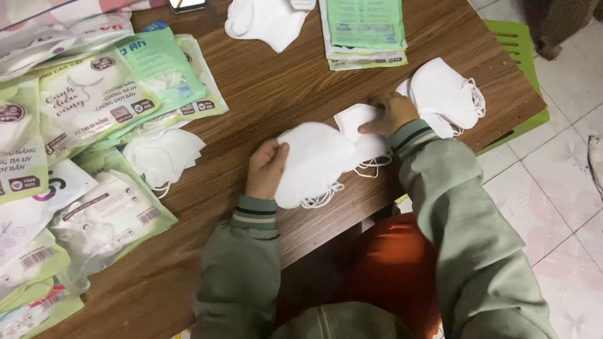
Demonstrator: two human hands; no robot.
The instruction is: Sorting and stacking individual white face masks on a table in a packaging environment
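- The left hand [266, 168] grips the edge of a stack of white folded fabric face masks [312, 164], fingers curled together around its left side, thumb on top; the stack lies on the brown wood-grain table [276, 88] near its front edge, elastic ear loops trailing below it.
- The right hand [391, 114] rests palm down on a single white folded face mask [356, 120], fingers lying flat and close together, pressing it on the table just beside the stack and touching it.
- Just right of that hand sits a loose pile of white masks with ear loops [447, 94], near the table's right edge.
- A smaller heap of white masks [162, 155] lies left of the left hand.
- Green and white plastic mask packets [94, 100] cover the left side of the table.
- At the far edge lie another white mask bundle [267, 20] and a stack of green packets [364, 31].
- A green plastic stool [520, 47] stands beyond the table's right corner on the tiled floor [565, 188].
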